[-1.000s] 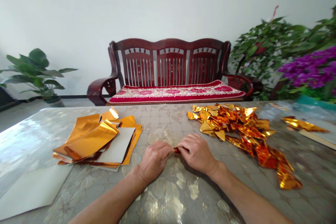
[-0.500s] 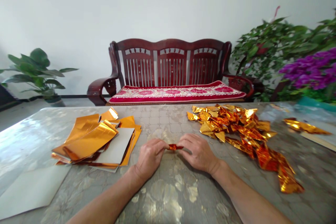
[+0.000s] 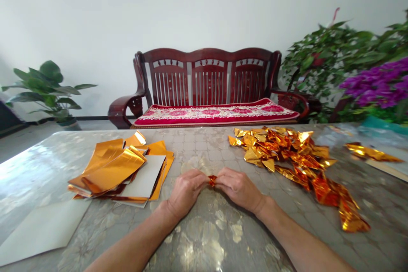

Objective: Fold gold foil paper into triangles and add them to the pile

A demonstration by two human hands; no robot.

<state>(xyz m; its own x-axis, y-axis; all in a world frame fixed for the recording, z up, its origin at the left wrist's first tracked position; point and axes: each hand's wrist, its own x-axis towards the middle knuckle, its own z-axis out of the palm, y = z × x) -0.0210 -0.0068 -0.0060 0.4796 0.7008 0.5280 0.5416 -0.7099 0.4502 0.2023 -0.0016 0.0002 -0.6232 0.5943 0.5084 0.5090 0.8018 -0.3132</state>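
gold foil scrap (image 3: 212, 180) pinched between left hand (image 3: 186, 191) and right hand (image 3: 239, 190), near a heap of folded foil (image 3: 277, 146)

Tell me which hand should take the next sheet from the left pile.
Left hand, probably: it sits closer to the loose gold foil sheets than the right hand, though both hands pinch the small folded orange foil piece.

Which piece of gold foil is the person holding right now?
The small folded orange-gold foil piece, pinched between the left hand and right hand. The crumpled gold foil heap and the stack of flat foil sheets lie untouched beside them.
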